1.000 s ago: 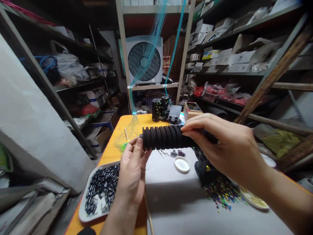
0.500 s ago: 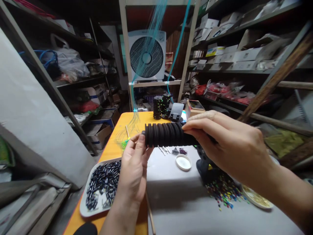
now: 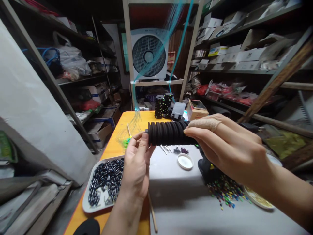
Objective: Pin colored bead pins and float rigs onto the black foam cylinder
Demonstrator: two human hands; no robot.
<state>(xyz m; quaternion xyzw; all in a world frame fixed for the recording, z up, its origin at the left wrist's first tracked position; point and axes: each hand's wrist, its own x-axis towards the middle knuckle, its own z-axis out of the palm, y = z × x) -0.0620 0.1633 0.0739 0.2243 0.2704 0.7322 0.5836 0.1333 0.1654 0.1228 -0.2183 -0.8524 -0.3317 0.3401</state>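
A black ribbed foam roll [image 3: 167, 133] lies level in front of me, raised above the table. At its left end my left hand [image 3: 138, 156] is closed, thumb and fingers pinched round the small dark stub that sticks out there. My right hand [image 3: 227, 143] reaches over the roll's right end with its fingertips pressed together against the ridges. A beige wrap [image 3: 205, 124] covers one of its fingers. Whatever those fingertips pinch is too small to make out. Below that hand stands a dark tool body [image 3: 205, 168], partly covered by it; how it meets the roll is hidden.
Left on the yellow table [image 3: 117, 148] is a white tray [image 3: 85, 205] of dark tube-shaped pieces. Coloured beads [image 3: 227, 192], a small white dish [image 3: 185, 162] and a wooden stick [image 3: 153, 213] lie about. Ribbed rolls [image 3: 159, 107] stand behind; teal strands [image 3: 181, 49] hang before a fan [image 3: 149, 57].
The right hand's fingers have turned a little, and the finger wrap now shows. The left hand keeps its hold on the stub. The whole view has shifted slightly.
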